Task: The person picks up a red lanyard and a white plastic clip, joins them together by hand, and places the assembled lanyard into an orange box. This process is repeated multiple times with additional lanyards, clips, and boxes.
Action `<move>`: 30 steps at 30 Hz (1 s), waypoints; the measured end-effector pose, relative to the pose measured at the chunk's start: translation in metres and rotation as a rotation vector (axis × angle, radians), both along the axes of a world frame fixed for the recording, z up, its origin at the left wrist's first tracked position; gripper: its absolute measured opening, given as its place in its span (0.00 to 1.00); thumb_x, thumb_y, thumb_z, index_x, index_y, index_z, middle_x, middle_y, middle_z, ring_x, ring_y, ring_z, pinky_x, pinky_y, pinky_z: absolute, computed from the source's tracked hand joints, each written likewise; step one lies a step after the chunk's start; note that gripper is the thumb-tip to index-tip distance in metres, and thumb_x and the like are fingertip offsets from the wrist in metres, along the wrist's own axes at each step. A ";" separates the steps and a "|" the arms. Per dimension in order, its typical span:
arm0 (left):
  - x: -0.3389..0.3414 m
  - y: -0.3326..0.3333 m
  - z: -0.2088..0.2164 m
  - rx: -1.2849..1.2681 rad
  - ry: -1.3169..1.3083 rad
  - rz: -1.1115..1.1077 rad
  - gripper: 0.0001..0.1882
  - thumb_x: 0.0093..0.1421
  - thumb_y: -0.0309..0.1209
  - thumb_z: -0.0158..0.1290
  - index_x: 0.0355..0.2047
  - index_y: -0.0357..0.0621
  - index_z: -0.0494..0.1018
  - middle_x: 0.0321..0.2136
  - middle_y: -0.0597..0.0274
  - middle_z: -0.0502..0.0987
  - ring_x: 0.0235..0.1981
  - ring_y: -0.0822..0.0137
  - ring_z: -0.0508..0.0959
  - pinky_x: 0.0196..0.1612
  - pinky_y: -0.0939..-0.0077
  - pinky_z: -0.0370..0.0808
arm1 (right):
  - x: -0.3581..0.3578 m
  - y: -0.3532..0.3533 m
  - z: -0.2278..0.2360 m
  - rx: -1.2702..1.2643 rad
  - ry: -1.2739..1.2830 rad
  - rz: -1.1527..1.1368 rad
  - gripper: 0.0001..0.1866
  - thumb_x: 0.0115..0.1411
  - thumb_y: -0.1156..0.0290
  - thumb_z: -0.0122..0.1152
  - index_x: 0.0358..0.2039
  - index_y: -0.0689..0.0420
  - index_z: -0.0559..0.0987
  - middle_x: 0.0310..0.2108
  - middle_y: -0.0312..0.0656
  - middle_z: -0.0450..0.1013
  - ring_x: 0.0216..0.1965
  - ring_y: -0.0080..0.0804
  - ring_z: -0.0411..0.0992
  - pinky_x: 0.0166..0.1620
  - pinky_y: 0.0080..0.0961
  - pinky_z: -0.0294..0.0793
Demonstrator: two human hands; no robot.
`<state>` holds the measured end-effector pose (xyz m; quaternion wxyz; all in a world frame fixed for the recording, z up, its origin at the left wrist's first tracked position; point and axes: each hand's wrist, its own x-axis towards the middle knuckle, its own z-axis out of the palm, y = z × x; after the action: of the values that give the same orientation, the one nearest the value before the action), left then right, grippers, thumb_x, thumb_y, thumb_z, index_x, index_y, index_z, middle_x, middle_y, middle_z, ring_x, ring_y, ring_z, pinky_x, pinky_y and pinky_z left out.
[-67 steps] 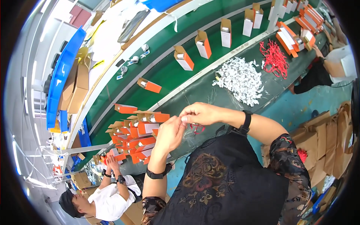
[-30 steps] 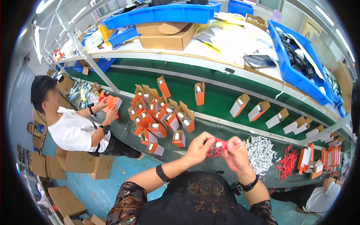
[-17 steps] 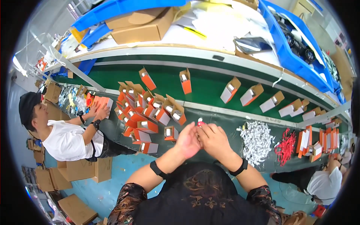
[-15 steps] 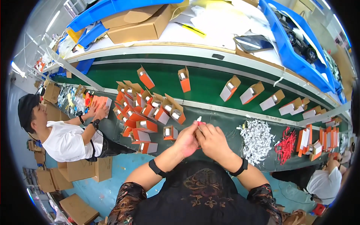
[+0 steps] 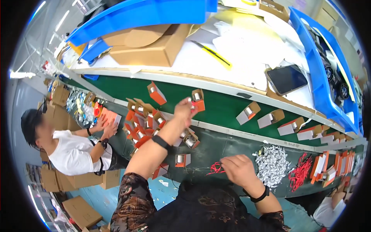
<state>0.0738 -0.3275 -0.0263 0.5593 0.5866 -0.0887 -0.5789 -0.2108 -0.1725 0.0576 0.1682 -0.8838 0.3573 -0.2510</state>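
My left hand [image 5: 184, 112] reaches out over the green belt, its fingers closed on a small white-and-red piece. Right beside it stands an open orange-and-white box [image 5: 199, 105] with a white-topped thing inside. Over the dark bench, my right hand [image 5: 240, 170] pinches a thin red cord [image 5: 217, 168], whose loops hang to the left of the fingers. Left of that cord lies another open box [image 5: 182, 160]. A cluster of open orange boxes [image 5: 141, 134] stands to the left, partly hidden by my left forearm.
Beyond my right hand lie a heap of small silver-white packets [image 5: 271, 166] and a pile of red cords [image 5: 298, 172]. More open boxes [image 5: 248, 113] line the belt. The shelf above holds a phone [image 5: 287, 79], a yellow cutter [image 5: 212, 55] and blue bins [image 5: 147, 15]. A co-worker [image 5: 73, 150] handles boxes at left.
My hands, together before, are now apart. The left has gone forward and left to the open box with the small piece; the right has drawn back, and red cord shows at its fingers.
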 end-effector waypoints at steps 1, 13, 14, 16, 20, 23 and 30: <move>0.010 -0.022 -0.005 0.006 -0.046 -0.025 0.11 0.67 0.24 0.45 0.49 0.44 0.68 0.36 0.58 0.76 0.34 0.64 0.77 0.41 0.69 0.79 | -0.009 -0.003 -0.010 -0.028 -0.038 -0.010 0.08 0.49 0.71 0.66 0.32 0.53 0.81 0.33 0.34 0.78 0.33 0.33 0.76 0.37 0.32 0.74; 0.017 -0.123 -0.068 -0.289 0.519 -0.145 0.21 0.66 0.44 0.46 0.54 0.48 0.68 0.52 0.57 0.72 0.53 0.57 0.73 0.54 0.57 0.73 | -0.094 0.034 -0.084 0.350 0.055 -0.351 0.07 0.52 0.73 0.64 0.33 0.56 0.81 0.30 0.43 0.78 0.33 0.45 0.76 0.39 0.37 0.75; 0.023 -0.114 -0.060 -0.312 0.496 -0.151 0.22 0.66 0.46 0.45 0.54 0.47 0.68 0.53 0.57 0.72 0.53 0.57 0.72 0.56 0.54 0.71 | -0.100 0.036 -0.092 0.384 0.070 -0.366 0.07 0.53 0.72 0.63 0.33 0.57 0.81 0.30 0.45 0.78 0.34 0.47 0.76 0.40 0.39 0.75; 0.035 -0.090 -0.039 -0.353 0.460 -0.212 0.23 0.65 0.47 0.45 0.54 0.45 0.68 0.53 0.55 0.72 0.55 0.56 0.71 0.59 0.52 0.68 | -0.111 0.041 -0.114 0.449 0.039 -0.426 0.08 0.54 0.71 0.61 0.34 0.57 0.81 0.31 0.48 0.77 0.35 0.50 0.75 0.39 0.43 0.73; 0.067 -0.028 0.021 -0.519 0.620 -0.552 0.22 0.67 0.43 0.45 0.52 0.39 0.69 0.54 0.49 0.73 0.57 0.54 0.71 0.62 0.53 0.64 | -0.146 0.057 -0.181 0.529 0.295 -0.525 0.07 0.57 0.66 0.57 0.30 0.55 0.79 0.27 0.50 0.74 0.33 0.54 0.74 0.35 0.48 0.73; 0.048 0.052 0.062 -0.244 0.257 0.045 0.18 0.69 0.40 0.47 0.52 0.43 0.69 0.54 0.57 0.73 0.59 0.59 0.70 0.61 0.59 0.66 | -0.152 0.066 -0.215 0.583 0.417 -0.556 0.09 0.56 0.63 0.59 0.35 0.51 0.81 0.31 0.49 0.77 0.35 0.50 0.76 0.37 0.45 0.75; -0.041 0.222 0.078 -0.150 0.385 -0.163 0.11 0.66 0.39 0.51 0.42 0.47 0.75 0.36 0.66 0.79 0.37 0.67 0.79 0.44 0.66 0.76 | -0.080 0.053 -0.265 0.788 0.201 -0.803 0.16 0.54 0.58 0.65 0.36 0.56 0.80 0.34 0.47 0.80 0.41 0.47 0.78 0.44 0.41 0.77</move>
<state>0.0325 -0.1057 0.0519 0.5594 0.4128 -0.0705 -0.7153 -0.2911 -0.1197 -0.2072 0.3416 -0.5688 0.7459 -0.0579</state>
